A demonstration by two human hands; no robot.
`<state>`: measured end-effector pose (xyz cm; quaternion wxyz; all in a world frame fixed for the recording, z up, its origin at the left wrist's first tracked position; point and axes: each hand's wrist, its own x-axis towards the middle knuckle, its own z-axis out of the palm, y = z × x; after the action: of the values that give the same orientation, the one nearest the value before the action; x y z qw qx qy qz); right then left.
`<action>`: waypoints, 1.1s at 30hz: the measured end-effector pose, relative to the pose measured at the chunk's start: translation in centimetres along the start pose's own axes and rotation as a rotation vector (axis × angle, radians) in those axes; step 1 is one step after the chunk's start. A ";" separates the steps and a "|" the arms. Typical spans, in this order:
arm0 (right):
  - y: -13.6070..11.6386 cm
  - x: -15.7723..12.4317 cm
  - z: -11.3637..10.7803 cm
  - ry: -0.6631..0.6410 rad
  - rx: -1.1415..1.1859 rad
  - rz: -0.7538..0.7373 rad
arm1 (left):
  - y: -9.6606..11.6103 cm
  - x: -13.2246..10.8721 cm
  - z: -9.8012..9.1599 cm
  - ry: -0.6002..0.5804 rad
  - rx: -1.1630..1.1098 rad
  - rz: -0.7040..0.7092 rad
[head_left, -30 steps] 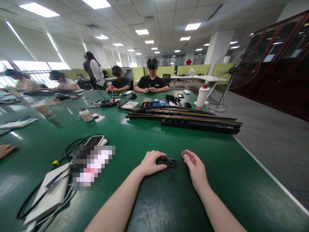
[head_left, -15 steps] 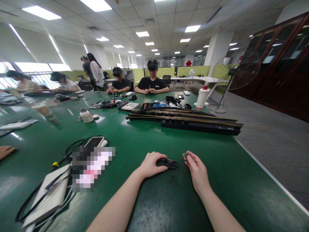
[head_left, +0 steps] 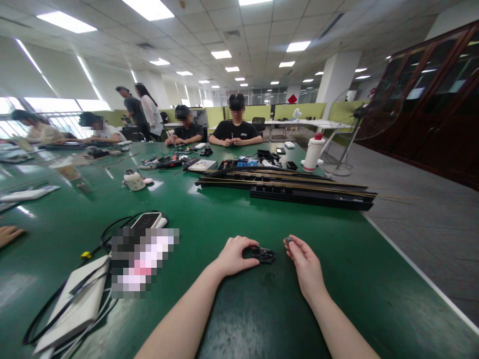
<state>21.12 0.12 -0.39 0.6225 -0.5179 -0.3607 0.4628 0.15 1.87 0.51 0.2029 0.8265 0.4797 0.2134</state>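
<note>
Head view: the small black assembly [head_left: 266, 255] lies on the green table [head_left: 213, 214] between my two hands, and everything here I place from it. My left hand [head_left: 235, 257] is the nearer one, at its left end; my thumb and fingers are curved around that end in a rounded arch, pinching its edges. My right hand [head_left: 307, 267] is to its right, apart from it, thumb and fingers closed together on a small greyish piece [head_left: 289, 240]; what face of that piece is turned toward the assembly I cannot tell. The assembly's long axis runs roughly crosswise, from my left fingers toward my right, its free end pointing at the gap. So the held piece lies to the right of that end and slightly beyond it, with only bare table between.

Counting: one black assembly, one small piece in my fingers. Well beyond the assembly, at least two long black rails [head_left: 310, 198], with thin brassy rods I cannot count. Farther beyond and to its right, one white bottle [head_left: 313, 155] with a red cap. Beyond and to its left, one pale jar [head_left: 133, 180]. Well to its left, one flat white box [head_left: 73, 304] and one other person's hand [head_left: 10, 235].
</note>
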 end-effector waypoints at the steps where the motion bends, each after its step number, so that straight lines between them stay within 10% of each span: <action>1: 0.0 0.0 0.0 -0.004 -0.013 -0.007 | 0.0 0.0 0.0 -0.002 0.000 -0.001; 17: 0.3 -1.0 0.6 -0.343 -0.579 -0.432 | 0.0 0.1 0.0 -0.007 0.011 0.006; 33: 0.4 -1.4 0.9 -0.446 -0.866 -0.489 | 0.0 0.0 0.0 -0.002 0.015 0.015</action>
<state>19.82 -0.93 -0.52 0.3501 -0.5172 -0.7515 0.2124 0.15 1.88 0.46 0.1958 0.8318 0.4748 0.2106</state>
